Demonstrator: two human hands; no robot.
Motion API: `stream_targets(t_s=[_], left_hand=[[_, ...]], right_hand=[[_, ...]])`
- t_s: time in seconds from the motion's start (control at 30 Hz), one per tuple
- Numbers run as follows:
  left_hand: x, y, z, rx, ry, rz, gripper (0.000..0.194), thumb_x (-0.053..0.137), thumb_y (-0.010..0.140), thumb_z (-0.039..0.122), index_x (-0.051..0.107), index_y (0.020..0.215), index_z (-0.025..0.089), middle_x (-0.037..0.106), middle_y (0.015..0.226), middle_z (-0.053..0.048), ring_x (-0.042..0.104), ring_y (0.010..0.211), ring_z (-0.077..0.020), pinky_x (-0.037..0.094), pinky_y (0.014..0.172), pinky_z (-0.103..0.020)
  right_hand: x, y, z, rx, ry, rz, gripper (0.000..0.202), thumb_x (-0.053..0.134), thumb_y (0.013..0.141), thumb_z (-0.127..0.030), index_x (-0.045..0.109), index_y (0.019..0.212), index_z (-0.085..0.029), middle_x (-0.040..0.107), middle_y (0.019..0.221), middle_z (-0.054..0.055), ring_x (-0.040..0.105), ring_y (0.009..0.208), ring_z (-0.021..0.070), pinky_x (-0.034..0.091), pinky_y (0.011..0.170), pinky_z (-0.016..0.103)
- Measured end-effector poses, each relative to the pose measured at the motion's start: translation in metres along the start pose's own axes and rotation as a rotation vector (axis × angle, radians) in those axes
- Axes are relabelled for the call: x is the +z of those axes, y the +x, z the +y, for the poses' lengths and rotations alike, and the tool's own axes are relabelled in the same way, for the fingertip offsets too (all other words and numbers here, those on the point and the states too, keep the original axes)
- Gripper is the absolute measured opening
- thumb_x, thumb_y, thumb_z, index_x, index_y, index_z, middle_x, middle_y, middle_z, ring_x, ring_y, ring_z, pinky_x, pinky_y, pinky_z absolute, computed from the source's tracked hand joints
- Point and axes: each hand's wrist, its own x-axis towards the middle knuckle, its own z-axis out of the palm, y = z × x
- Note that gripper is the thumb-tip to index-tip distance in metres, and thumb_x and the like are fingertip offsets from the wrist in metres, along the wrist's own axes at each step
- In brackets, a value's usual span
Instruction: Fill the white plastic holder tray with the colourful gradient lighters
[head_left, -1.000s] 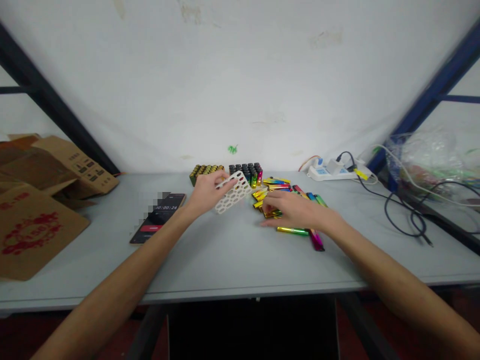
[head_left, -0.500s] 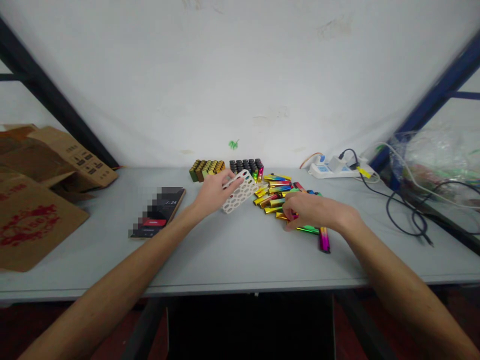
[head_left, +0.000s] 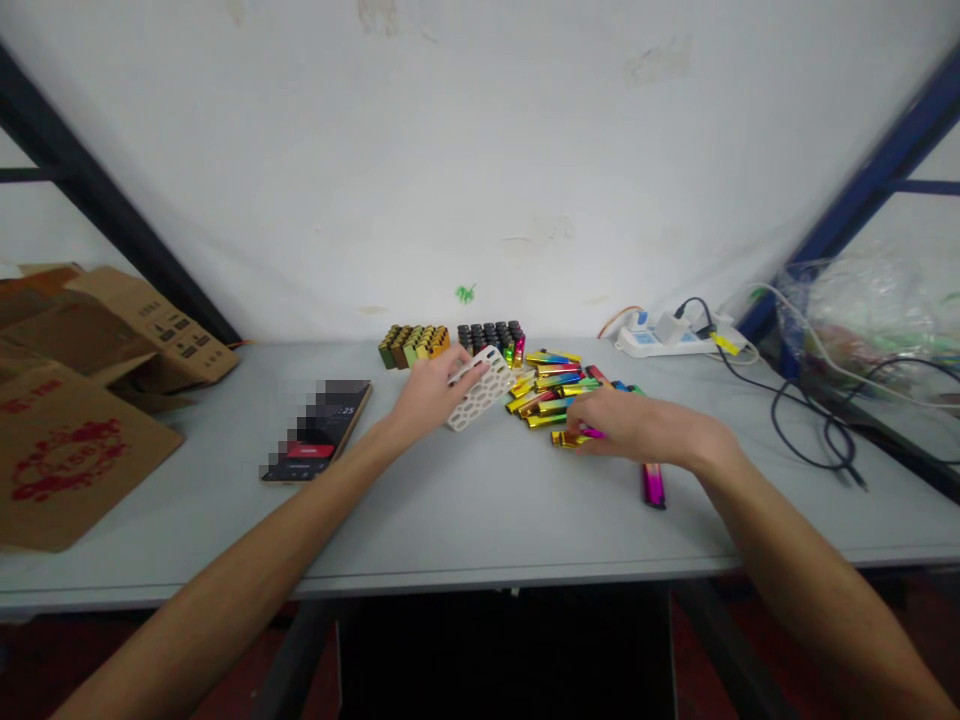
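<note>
Grey table (head_left: 480, 520) against a scuffed white wall (head_left: 480, 150)

White wall (head_left: 480, 180) behind grey table (head_left: 465, 530)

Showing as 1 white plate (head_left: 481, 390) with rows of rounded holes — tilting at a slant just beside the heap. Forming a loose, overlapping heap of glossy tubes (head_left: 556, 408) in gold, green, blue and red on the grey table (head_left: 480, 520) — including 1 magenta tube (head_left: 654, 487) pointing frontward.

Bare forearms, wrists and fingers (head_left: 583, 432), no sleeves.
</note>
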Motion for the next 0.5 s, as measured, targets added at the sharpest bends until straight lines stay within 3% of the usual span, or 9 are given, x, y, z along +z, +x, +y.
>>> stream_targets(t_s=[0.2, 0.33, 0.5], left_hand=[[0.003, -0.004, 0.008, -0.035, -0.060, 0.028, 0.035, 0.055, 0.098, 0.055, 0.058, 0.086, 0.022, 0.044, 0.053, 0.008, 0.044, 0.049, -0.0138, 0.029, 0.053, -0.026], [0.008, -0.011, 0.019, -0.079, -0.230, -0.017, 0.035, 0.053, 0.099, 0.056, 0.055, 0.087, 0.023, 0.056, 0.056, 0.006, 0.052, 0.048, -0.0140, 0.035, 0.049, -0.025], [0.015, -0.019, 0.032, -0.161, -0.534, -0.082, 0.035, 0.055, 0.098, 0.059, 0.054, 0.099, 0.024, 0.073, 0.073, 0.001, 0.070, 0.059, -0.0186, 0.050, 0.050, -0.025]], right_hand=[[-0.009, 0.009, -0.010, -0.115, 0.146, 0.153, 0.013, 0.063, 0.100, -0.032, 0.067, 0.107, -0.021, 0.074, 0.092, 0.003, 0.066, 0.077, 0.0197, 0.049, 0.074, 0.030], [-0.007, 0.022, -0.022, -0.193, 0.170, 0.446, 0.022, 0.057, 0.104, -0.036, 0.065, 0.116, -0.020, 0.074, 0.107, 0.007, 0.069, 0.093, 0.0219, 0.050, 0.083, 0.032], [0.012, 0.038, -0.027, -0.087, 0.108, 0.665, 0.027, 0.052, 0.106, -0.038, 0.066, 0.117, -0.018, 0.076, 0.107, 0.011, 0.072, 0.090, 0.0228, 0.051, 0.079, 0.031]])
